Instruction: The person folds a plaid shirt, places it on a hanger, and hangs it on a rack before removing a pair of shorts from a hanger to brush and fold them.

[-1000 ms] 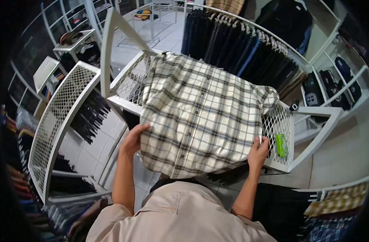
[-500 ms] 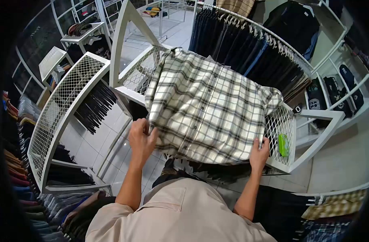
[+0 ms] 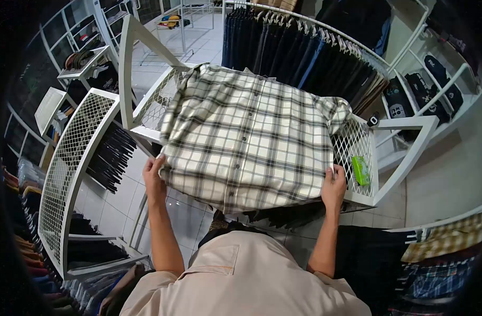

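A white and dark plaid shirt (image 3: 251,137) lies spread, buttons up, over a white mesh-topped rack (image 3: 364,152). Its collar end points away from me, and its hem hangs over the near edge. My left hand (image 3: 155,176) pinches the hem's left corner. At the opposite corner, my right hand (image 3: 333,184) has its fingers closed on the shirt's edge. The sleeves are bent in along both sides. A bright green packet (image 3: 360,170) rests on the mesh to the right of my right hand.
Dark trousers (image 3: 283,52) hang from a curved rail behind the rack. Another mesh-topped rack (image 3: 78,158) with black hangers (image 3: 110,158) stands on the left. Caps (image 3: 435,68) sit on a shelf at the right. Hanging clothes line both lower sides.
My left hand has moved outward to the left and down, drawing the shirt's left hem corner out. The front looks flatter and wider. The whole view has shifted slightly.
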A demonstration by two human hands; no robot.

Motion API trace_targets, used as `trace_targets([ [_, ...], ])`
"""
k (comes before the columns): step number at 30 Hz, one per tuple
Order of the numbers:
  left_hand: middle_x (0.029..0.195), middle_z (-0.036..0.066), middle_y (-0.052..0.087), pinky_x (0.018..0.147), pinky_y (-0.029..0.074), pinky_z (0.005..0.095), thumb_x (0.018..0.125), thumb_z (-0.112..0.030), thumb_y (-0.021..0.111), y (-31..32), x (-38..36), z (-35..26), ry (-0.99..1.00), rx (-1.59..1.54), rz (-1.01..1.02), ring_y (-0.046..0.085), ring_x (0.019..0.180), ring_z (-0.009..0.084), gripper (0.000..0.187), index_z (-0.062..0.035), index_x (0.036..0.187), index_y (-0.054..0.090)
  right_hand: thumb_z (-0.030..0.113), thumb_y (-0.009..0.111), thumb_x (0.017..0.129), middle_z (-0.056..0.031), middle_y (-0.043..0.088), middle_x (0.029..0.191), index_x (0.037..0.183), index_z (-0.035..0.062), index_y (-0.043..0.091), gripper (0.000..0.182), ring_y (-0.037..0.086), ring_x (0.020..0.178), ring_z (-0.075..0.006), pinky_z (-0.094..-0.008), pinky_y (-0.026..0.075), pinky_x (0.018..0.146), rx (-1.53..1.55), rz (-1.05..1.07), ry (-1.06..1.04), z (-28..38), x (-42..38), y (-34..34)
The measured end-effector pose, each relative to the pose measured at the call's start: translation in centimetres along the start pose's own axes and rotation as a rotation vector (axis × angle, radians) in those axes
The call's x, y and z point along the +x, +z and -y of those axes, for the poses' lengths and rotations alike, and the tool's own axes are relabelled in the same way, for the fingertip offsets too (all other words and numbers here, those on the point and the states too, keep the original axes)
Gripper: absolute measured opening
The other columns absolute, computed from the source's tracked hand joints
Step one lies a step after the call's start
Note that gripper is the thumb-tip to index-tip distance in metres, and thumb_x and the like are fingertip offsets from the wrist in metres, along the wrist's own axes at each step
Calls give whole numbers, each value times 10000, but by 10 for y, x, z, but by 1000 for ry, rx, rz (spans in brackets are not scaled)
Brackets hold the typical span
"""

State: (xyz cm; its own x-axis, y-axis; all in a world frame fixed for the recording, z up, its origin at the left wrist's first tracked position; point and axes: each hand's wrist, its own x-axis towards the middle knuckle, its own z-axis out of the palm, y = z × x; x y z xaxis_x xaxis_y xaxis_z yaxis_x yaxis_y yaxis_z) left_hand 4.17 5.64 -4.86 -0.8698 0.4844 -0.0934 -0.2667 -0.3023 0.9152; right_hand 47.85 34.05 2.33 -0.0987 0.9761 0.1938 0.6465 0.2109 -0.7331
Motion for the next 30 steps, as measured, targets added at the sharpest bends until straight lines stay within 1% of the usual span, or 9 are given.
trace_targets([
  [2,1113,142,667,877,494,337,852,-380,851,33,-20,-33,69,593,-137,628,1000,185,657,30,1288,579,271,581,1036,-241,704,1034,1196,9,611,309,694,958,-389,-475,527,821,28,49,82,7,1,-7],
  [5,1167,140,693,863,488,293,874,-468,819,44,-11,-41,-90,807,27,633,949,159,776,53,1379,543,375,650,995,-240,705,1064,1210,-6,623,439,686,973,-394,-459,518,866,-9,50,-2,7,11,-1],
  [8,1055,90,716,827,481,266,867,-433,837,49,12,-58,-175,537,365,636,901,129,735,45,1349,555,483,697,938,-326,589,1386,1382,-95,556,742,583,1298,-425,-449,467,1057,99,160,96,-3,44,16],
  [12,938,31,706,787,466,260,823,-346,890,80,11,-76,-46,480,255,622,846,108,658,8,1282,578,460,734,910,-339,550,1434,1417,-125,515,805,558,1336,-426,-434,442,1106,127,182,100,11,74,28],
  [15,1349,215,596,1015,467,351,851,-383,839,99,37,-83,-94,588,333,561,1256,274,834,36,1467,465,415,734,920,-304,597,1394,1378,-103,572,710,595,1298,-379,-410,467,1059,137,107,187,41,84,34],
  [18,1596,276,367,1176,369,412,869,-399,799,133,65,-98,-254,419,484,328,1508,359,949,11,1589,337,345,696,953,-264,554,1455,1502,-52,473,712,531,1367,-366,-413,435,1107,537,430,314,39,114,39],
  [24,1382,231,569,966,539,373,839,-56,686,155,146,-77,-89,315,488,637,1147,284,829,-54,1601,357,166,569,989,-257,343,1625,1633,58,279,715,416,1460,-373,-428,396,1150,745,232,304,19,156,67],
  [27,1172,142,662,838,561,301,829,-30,664,161,175,-79,-11,244,516,674,889,210,780,-60,1570,420,114,547,999,-231,492,1527,1589,91,403,608,573,1303,-312,-393,478,1064,637,45,189,11,183,78],
  [30,1219,206,648,740,606,376,824,-101,707,165,194,-72,-160,342,521,687,974,262,867,-86,1611,342,167,596,1010,-204,562,1457,1531,42,462,551,601,1251,-290,-377,478,1045,524,-19,184,3,192,78],
])
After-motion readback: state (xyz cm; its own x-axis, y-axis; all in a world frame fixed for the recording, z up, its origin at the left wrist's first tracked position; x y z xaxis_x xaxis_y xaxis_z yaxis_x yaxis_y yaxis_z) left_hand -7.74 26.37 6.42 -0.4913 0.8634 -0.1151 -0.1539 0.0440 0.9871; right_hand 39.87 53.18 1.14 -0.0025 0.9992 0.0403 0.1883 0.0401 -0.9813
